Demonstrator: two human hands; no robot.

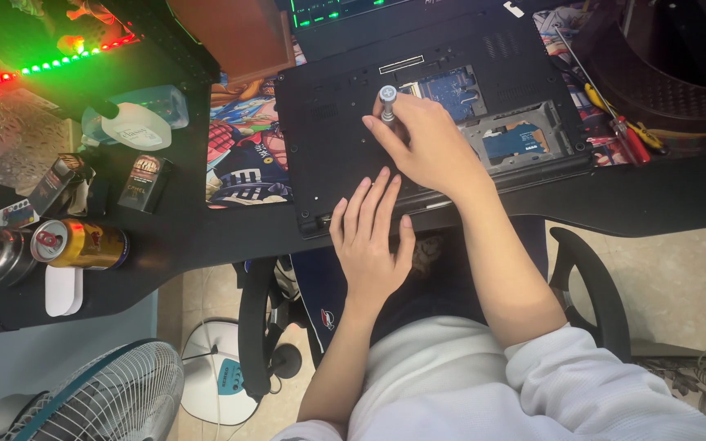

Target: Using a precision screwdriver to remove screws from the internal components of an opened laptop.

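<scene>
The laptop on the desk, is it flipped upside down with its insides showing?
Yes, the black laptop lies bottom-up, with open bays showing a blue circuit board, while the right hand holds a screwdriver on it.

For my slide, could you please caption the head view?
Right hand holds a screwdriver upright on an opened laptop; left hand steadies its edge.

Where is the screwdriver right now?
In the head view, the screwdriver stands upright in the right hand, over the upturned black laptop, left of its open compartment.

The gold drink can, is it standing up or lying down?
Lying down. The gold can rests on its side on the black desk, its top facing left.
</scene>
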